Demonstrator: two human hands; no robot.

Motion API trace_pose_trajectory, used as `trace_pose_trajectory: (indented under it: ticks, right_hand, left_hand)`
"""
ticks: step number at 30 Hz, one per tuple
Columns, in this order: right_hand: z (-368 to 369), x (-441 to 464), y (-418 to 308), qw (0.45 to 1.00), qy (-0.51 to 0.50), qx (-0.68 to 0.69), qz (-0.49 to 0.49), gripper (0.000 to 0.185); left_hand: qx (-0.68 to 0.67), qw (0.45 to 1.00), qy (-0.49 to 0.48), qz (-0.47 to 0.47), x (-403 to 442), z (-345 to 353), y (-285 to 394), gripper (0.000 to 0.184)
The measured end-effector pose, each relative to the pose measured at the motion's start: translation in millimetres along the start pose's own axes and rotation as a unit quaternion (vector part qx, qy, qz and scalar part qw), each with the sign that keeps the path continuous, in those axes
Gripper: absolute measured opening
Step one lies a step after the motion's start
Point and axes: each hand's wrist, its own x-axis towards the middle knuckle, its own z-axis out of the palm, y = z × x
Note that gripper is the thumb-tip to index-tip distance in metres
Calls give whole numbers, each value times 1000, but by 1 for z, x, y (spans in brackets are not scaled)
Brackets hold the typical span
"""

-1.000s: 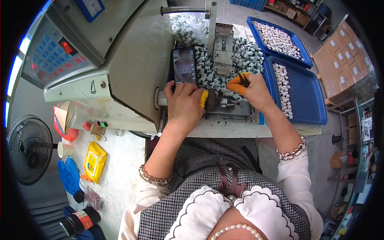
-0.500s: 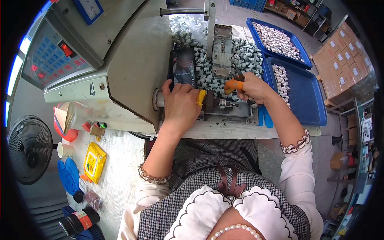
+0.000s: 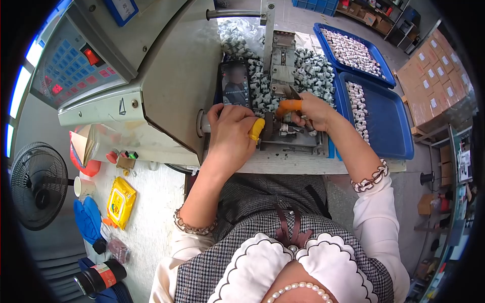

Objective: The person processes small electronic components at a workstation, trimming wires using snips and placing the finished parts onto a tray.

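Observation:
My left hand (image 3: pixel 230 134) rests with curled fingers at the machine's round spindle (image 3: pixel 202 123), a yellow cover (image 3: pixel 256 129) on one finger. What lies under its fingertips is hidden. My right hand (image 3: pixel 316 111), with an orange cover (image 3: pixel 289 106) on a finger, is closed round a dark, slim tool (image 3: pixel 295 93) whose kind I cannot make out. Its fingertips are over the metal fixture (image 3: pixel 298 139), close to the left hand. Small metal-and-white parts (image 3: pixel 287 130) sit in that fixture. Behind both hands lies a heap of white and dark small parts (image 3: pixel 316 70).
A phone (image 3: pixel 235 86) leans behind my left hand. Two blue trays (image 3: pixel 386 121) with rows of white parts stand at right. The machine's control panel (image 3: pixel 76 65) is at left, above a yellow wipes pack (image 3: pixel 121 203). Stacked cartons (image 3: pixel 434 76) stand far right.
My right hand has moved slightly left and down, bringing its orange-covered finger nearer the left hand. The left hand stays at the spindle. The whole view has shifted slightly.

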Motion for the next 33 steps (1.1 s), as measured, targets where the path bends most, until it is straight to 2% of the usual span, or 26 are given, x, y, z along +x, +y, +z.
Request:
trace_pose_trajectory:
  ticks: [1,4,6,7,9,10,13,20,24,27,29,30,32,33]
  right_hand:
    - [-2,-6,-5,1000,-1,-21,13,40]
    - [-16,-28,0,1000,18,-8,4,54]
    - [-18,-47,4,989,38,-138,-47,53]
    - [-23,-53,13,977,49,-201,-55,46]
    - [-13,-70,20,934,78,-327,-119,40]
    - [-13,-69,35,917,93,-339,-189,40]
    - [8,-84,28,886,111,-385,-232,42]
    - [14,-70,32,859,143,-433,-234,44]
    - [19,-73,27,848,127,-459,-232,43]
    - [25,-75,27,819,143,-500,-243,43]
    - [28,-72,32,769,182,-529,-308,42]
    - [28,-72,32,769,181,-530,-308,42]
    - [27,-73,26,793,169,-452,-372,40]
    - [24,-78,17,836,160,-416,-320,38]
  left_hand:
    - [21,1000,-2,-1,1,1,0,27]
    - [53,999,-6,-9,4,6,-3,27]
    - [64,998,-9,-16,4,8,-3,27]
    - [73,997,-13,-18,5,9,-3,28]
    - [77,997,-14,-24,6,13,-3,30]
    - [75,997,-16,-33,7,14,-3,31]
    - [71,996,-17,-47,11,16,1,34]
    - [81,996,-14,-40,10,19,1,32]
    - [75,996,-5,-43,13,25,0,28]
    - [63,997,10,-41,15,30,-5,23]
    - [55,996,-24,-68,20,27,-4,16]
    - [54,996,-23,-70,23,26,-4,16]
    - [59,988,-90,-108,29,24,-5,15]
    - [58,988,-87,-110,28,24,-5,15]
